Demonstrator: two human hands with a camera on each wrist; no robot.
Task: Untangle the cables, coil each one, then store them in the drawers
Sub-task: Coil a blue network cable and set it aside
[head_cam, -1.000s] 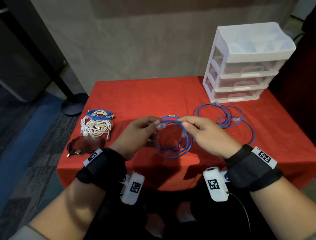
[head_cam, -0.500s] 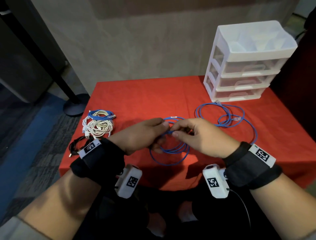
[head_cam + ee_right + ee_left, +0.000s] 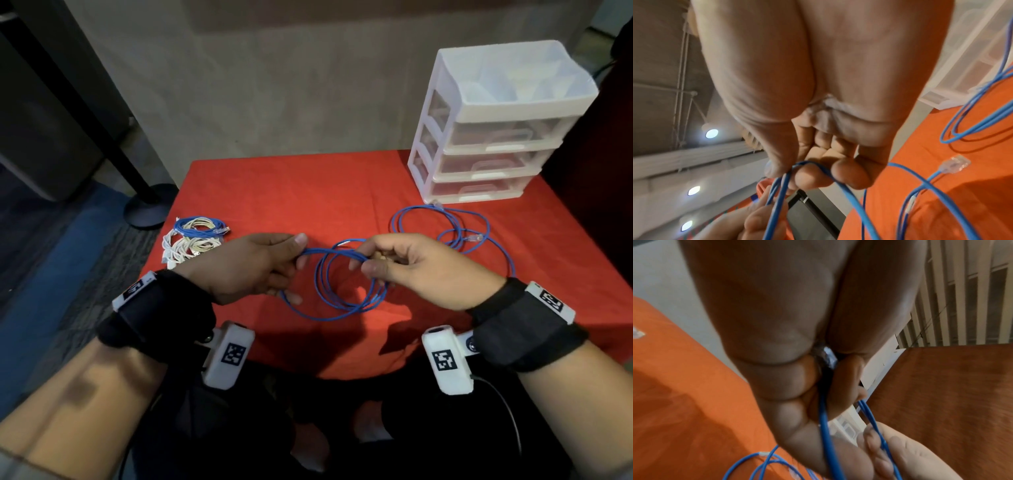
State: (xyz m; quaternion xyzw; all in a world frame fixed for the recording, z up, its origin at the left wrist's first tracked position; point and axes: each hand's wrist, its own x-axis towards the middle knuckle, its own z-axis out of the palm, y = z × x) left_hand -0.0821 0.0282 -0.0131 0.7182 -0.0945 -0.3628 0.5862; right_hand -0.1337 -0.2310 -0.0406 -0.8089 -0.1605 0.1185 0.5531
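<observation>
Between both hands (image 3: 253, 265), level blue cable (image 3: 342, 291)

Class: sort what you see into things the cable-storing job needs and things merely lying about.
Job: blue cable gripped by left hand and right hand; loose blue cable; coiled bundle; drawers.
Lying about: stand base; red tablecloth.

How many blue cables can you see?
3. One blue coil is held between the left hand and right hand. One loose blue cable lies before the drawers. One small blue coil tops the white cable pile, which may hide more.
</observation>
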